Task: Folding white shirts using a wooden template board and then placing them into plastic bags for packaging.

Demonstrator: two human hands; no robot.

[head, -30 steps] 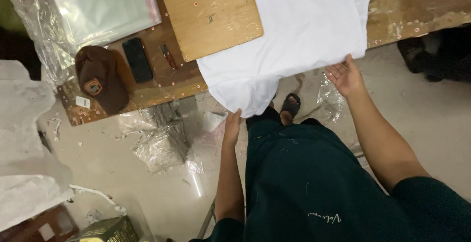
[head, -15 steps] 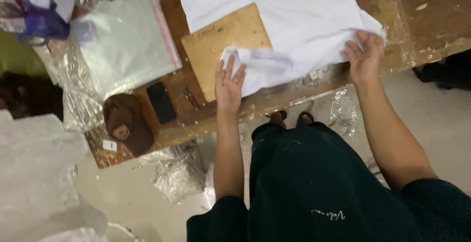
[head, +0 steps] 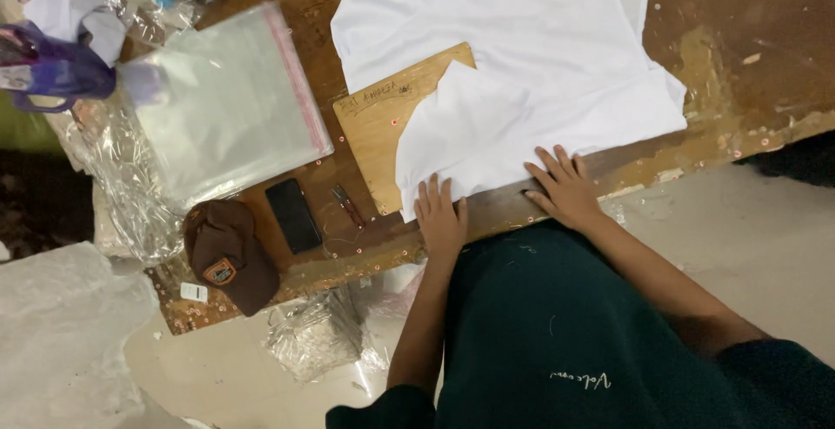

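Here I see my left hand [head: 439,218] lying flat, fingers spread, on the near edge of the white shirt [head: 522,73], whose lower part is folded up over the wooden board [head: 378,125] on the worktop [head: 739,29]. My right hand [head: 565,187] presses flat and open on the same hem, just beside. Well left lie a clear plastic bag [head: 217,103], a black phone [head: 293,214] and a brown cap [head: 228,255].
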